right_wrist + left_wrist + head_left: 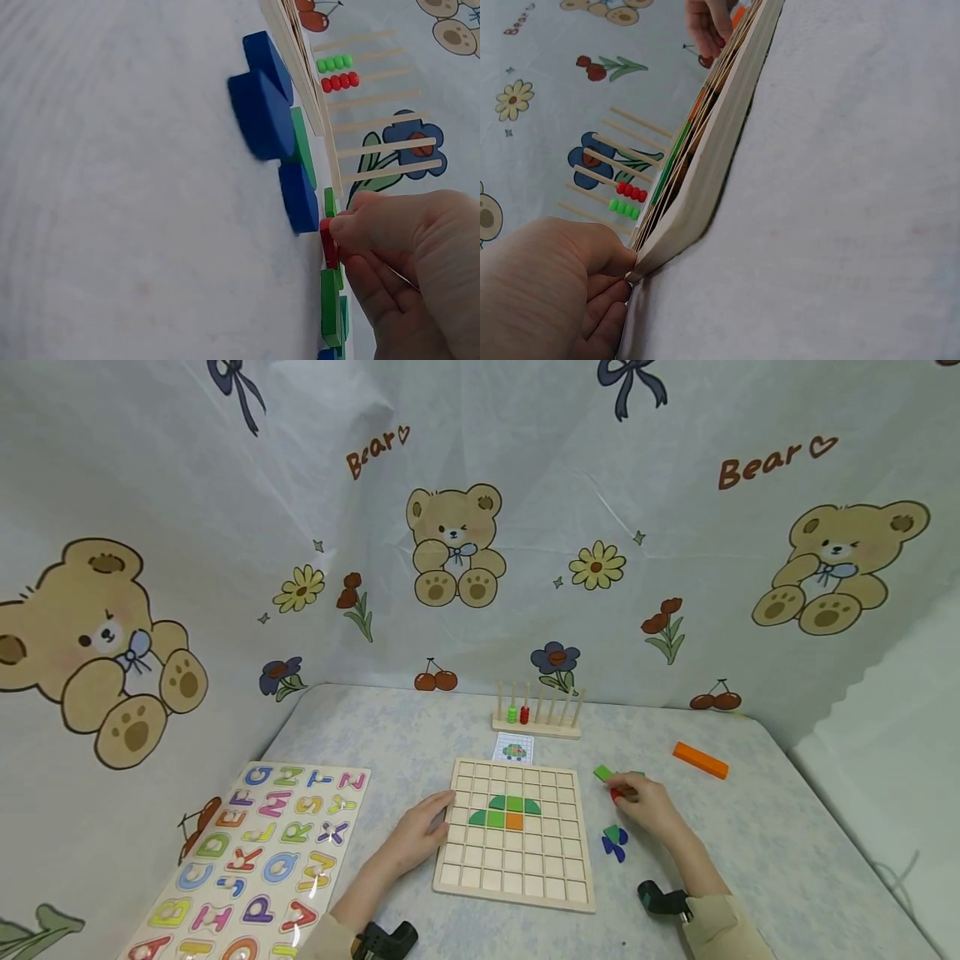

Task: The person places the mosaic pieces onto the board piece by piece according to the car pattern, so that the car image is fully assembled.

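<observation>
While the left hand (420, 833) pinches the board (517, 860) by its edge, the right hand (645, 806), pinching the red piece (328, 244) beside green blocks (603, 772) right of the board, had best lift straight up.

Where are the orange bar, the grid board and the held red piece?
Orange bar (701, 761): head view, middle of its top.
Grid board (513, 842): head view, bare square near its middle.
Red piece (328, 246): right wrist view, its exposed side.
</observation>
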`<state>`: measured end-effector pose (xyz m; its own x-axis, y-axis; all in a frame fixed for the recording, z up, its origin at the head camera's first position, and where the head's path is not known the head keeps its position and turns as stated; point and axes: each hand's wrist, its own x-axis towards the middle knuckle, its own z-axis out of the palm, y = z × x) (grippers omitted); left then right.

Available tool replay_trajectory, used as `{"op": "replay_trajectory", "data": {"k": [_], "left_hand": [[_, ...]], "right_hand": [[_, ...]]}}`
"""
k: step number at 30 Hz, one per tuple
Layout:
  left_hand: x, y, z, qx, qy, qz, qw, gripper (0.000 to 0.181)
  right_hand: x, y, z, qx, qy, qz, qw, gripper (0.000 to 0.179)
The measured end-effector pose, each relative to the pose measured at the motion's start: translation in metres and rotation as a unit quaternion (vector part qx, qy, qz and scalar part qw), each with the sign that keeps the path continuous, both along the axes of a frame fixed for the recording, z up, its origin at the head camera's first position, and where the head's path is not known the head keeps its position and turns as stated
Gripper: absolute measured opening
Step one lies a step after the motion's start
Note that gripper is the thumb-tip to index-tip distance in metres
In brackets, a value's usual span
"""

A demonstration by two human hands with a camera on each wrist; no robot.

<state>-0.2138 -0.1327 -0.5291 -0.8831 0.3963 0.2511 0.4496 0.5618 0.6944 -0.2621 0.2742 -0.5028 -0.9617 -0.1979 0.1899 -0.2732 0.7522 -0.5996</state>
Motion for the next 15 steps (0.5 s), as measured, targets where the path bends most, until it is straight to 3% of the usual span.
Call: {"op": "replay_trajectory", "data": {"k": [6,15], "left_hand": [[0.0002,0.0010,0.0006,0.003,-0.003,0.003,1.0000,0.050],[0.0007,0.0001,0.0035,0.013,-0.032,0.005,0.9994,0.051]], "right_hand": [[0.0014,0.0021,-0.0005,0.009,0.006,-0.004,0.9999,0.033],[-0.0008,0.0038,-0.0051,0.013,0.046,0.009,0.9988,0.027]]}}
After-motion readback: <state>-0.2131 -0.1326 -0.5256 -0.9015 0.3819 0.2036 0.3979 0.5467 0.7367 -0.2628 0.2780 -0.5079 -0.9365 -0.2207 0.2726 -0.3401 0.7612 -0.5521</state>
